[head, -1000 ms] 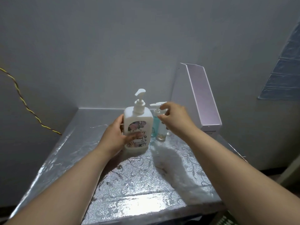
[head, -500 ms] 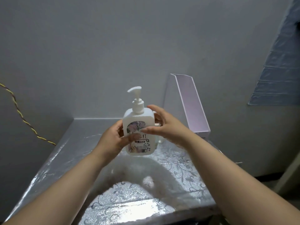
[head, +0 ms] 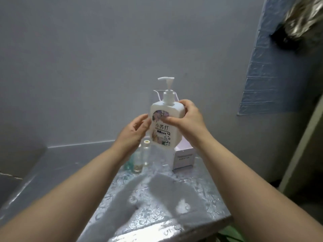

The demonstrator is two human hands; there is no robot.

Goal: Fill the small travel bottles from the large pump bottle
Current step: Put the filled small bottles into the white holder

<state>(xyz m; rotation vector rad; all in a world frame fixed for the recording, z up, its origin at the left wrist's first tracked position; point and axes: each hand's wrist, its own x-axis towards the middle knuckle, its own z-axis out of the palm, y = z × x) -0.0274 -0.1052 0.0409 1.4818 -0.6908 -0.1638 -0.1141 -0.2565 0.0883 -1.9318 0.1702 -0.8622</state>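
Note:
The large white pump bottle [head: 165,126] with a flowered label is lifted above the table, upright and slightly tilted. My right hand [head: 189,119] grips its upper right side, thumb across the label. My left hand [head: 133,132] touches its left edge with fingers loosely curled. Below it, small clear travel bottles [head: 146,154] stand on the table, one uncapped with an open neck, another with teal liquid [head: 129,162] partly hidden behind my left wrist.
A white box [head: 183,158] stands at the back right of the silver patterned table [head: 157,203]. Grey walls close in behind and to the left. The table's front edge runs along the lower right, with a drop beyond.
The pump bottle rose from the table into the air. My right hand moved from the small bottle's pump onto the large bottle. The small bottles are now uncovered below.

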